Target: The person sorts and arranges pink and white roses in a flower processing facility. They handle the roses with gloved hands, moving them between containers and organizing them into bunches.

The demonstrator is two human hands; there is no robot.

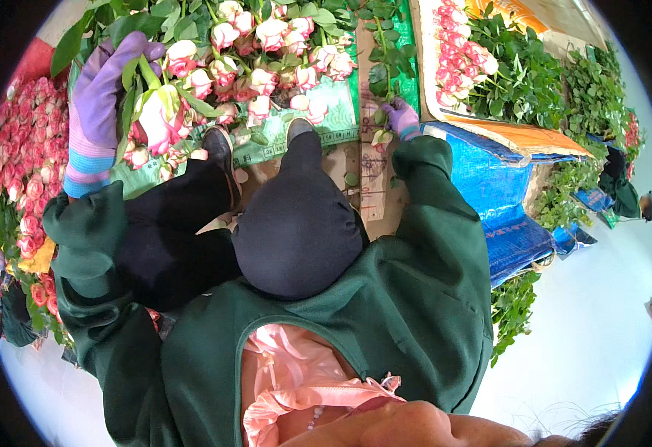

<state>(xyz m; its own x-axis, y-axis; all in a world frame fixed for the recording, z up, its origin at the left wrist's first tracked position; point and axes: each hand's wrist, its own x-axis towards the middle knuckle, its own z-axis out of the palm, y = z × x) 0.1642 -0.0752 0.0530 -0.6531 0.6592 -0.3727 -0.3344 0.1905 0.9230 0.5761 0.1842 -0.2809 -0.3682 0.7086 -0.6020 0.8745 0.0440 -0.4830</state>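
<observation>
My left hand, in a purple knit glove with a striped cuff, is closed around the stem of a large white-and-pink rose. That bloom points down towards my legs, with green leaves beside it. My right hand, gloved alike, has its fingers on a leafy rose stem. This stem lies along a wooden measuring board with marks on it. A small pink-edged rose bloom shows just below the right fingers. Between the hands, a heap of loose pink-and-white roses rests on green printed sheeting.
At the left stand densely packed pink roses. To the right, a bundle of roses lies on a wrapping sheet above blue woven plastic sheeting. Leafy stems lie beyond. Another person is at the far right.
</observation>
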